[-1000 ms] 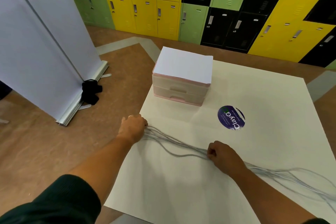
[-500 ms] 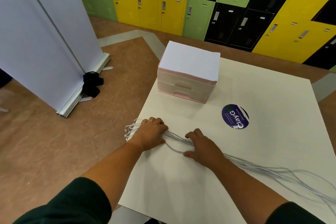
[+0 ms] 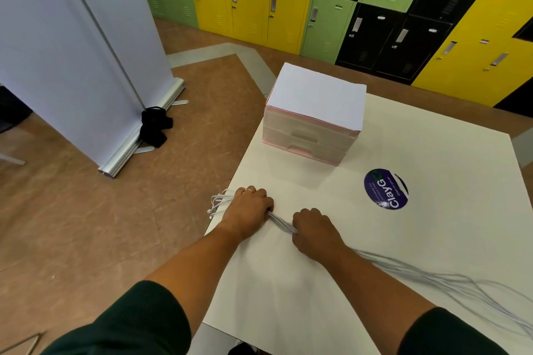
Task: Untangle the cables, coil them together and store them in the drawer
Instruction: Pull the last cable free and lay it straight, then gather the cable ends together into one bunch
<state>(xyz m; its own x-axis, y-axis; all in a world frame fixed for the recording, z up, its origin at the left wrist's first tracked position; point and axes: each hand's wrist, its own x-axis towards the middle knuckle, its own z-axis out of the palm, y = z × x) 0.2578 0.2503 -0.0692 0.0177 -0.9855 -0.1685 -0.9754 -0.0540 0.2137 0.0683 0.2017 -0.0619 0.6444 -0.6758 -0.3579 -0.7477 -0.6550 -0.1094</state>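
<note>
Closer together, left hand (image 3: 248,212) and right hand (image 3: 315,235) hide gripped cables (image 3: 282,222).

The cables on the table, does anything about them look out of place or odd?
Yes. The cables stick out past the table's left edge beside the left hand, and right of the right hand they fan out loose, not yet coiled.

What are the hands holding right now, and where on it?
Both grip the grey cable bundle: left hand near the plug ends, right hand close beside it, further along.
</note>
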